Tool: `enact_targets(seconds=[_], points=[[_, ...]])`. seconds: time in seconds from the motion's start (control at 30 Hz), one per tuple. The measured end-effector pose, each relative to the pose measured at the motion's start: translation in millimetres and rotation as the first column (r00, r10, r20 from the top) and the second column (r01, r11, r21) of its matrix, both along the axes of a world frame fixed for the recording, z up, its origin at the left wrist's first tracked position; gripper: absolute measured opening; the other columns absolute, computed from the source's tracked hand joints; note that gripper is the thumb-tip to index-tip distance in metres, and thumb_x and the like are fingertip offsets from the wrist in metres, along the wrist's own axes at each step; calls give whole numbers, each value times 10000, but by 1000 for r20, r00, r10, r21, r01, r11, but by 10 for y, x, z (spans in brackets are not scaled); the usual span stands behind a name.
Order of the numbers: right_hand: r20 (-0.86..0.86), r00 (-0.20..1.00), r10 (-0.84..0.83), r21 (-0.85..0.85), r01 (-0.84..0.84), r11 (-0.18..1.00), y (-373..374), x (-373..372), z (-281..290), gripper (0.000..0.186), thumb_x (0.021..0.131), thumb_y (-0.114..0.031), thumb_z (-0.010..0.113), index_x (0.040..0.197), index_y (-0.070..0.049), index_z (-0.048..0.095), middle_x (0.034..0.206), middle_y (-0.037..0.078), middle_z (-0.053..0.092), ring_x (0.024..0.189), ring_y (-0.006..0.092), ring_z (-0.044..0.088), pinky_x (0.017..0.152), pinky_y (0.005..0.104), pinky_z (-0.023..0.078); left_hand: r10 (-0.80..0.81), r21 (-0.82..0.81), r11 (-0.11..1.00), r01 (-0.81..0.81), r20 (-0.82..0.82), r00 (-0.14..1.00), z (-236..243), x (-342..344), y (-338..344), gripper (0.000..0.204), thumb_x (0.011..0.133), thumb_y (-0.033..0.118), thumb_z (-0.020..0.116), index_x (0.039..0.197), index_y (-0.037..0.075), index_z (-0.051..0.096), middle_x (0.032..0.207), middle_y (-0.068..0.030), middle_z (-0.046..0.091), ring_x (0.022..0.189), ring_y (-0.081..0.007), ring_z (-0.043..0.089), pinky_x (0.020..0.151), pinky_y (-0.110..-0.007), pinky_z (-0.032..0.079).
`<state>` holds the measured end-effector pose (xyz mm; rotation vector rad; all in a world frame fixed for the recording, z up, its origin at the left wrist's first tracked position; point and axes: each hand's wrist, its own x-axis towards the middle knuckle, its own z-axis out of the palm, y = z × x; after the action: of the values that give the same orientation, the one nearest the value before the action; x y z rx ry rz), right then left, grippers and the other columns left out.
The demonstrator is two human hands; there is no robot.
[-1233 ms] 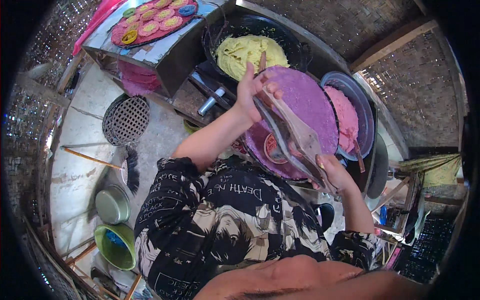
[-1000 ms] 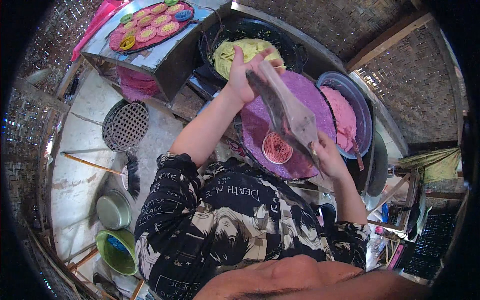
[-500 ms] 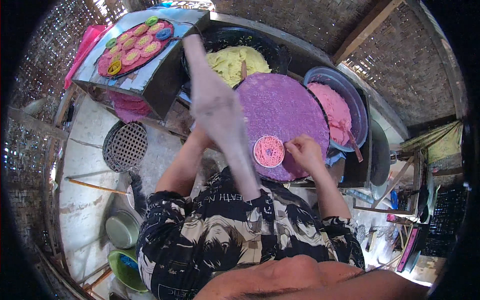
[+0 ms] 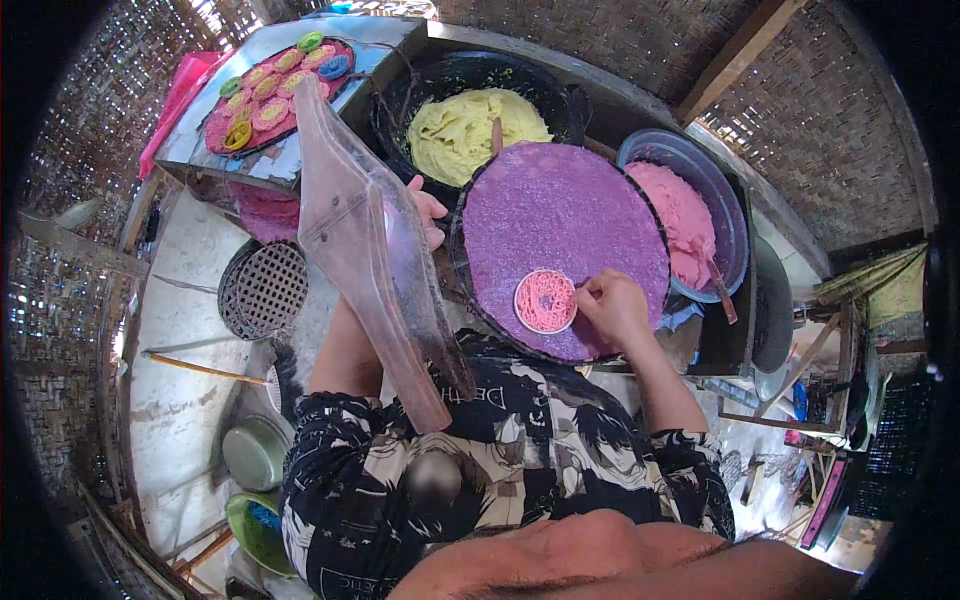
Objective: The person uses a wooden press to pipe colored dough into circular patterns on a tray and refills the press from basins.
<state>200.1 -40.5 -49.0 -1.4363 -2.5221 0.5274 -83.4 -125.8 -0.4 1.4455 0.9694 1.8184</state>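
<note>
My left hand [image 4: 428, 212] grips a long wooden press [image 4: 350, 215], holding it up tilted at the left of a round purple tray top [image 4: 560, 205]; the press hides most of the palm, and only some fingers show beyond it. On the purple surface, near its front edge, sits a small white-rimmed round mould [image 4: 519, 318] with pink noodle-like strands [image 4: 546, 302] in it. My right hand [image 4: 612, 308] is closed in a pinch at the mould's right rim.
Behind the tray stands a black basin of yellow dough [image 4: 460, 130]; at right, a blue-grey tub [image 4: 735, 215] holds pink dough with a spatula [image 4: 722, 292]. Far left, a box carries a pink tray of noodle rounds and coloured rings [image 4: 270, 95]. Woven baskets [image 4: 262, 290] rest on the floor.
The press has swung left, away from above the tray, and my left fingers now show beside it. My right hand stays at the mould. The whole view has shifted slightly.
</note>
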Motion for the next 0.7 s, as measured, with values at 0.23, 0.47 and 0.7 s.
enact_targets(seconds=[0.23,0.47,0.7], points=[[80,997,8,-22,-6,1000,-3,-8,3,231,682,-266,546,698,-65,658,729,142,587,708,307,578,654,401,462,132,74,990,-119,-198,971,-235,-55,79,175,631,36,658,740,55,521,713,-37,541,717,-146,549,1000,-494,237],[95,995,30,-59,-24,998,32,-3,-39,239,659,-278,565,710,-64,659,755,143,589,712,302,579,654,397,463,91,21,996,-89,-133,987,-121,10,61,184,624,33,664,737,62,521,712,-37,542,712,-143,551,994,-494,247],[100,994,31,-8,-31,999,-29,-74,59,220,632,-266,580,668,-59,646,716,137,578,707,299,574,640,395,462,-9,-64,998,5,-59,998,-32,4,-9,320,646,324,594,726,28,504,697,-67,509,810,-237,543,1011,-485,142]])
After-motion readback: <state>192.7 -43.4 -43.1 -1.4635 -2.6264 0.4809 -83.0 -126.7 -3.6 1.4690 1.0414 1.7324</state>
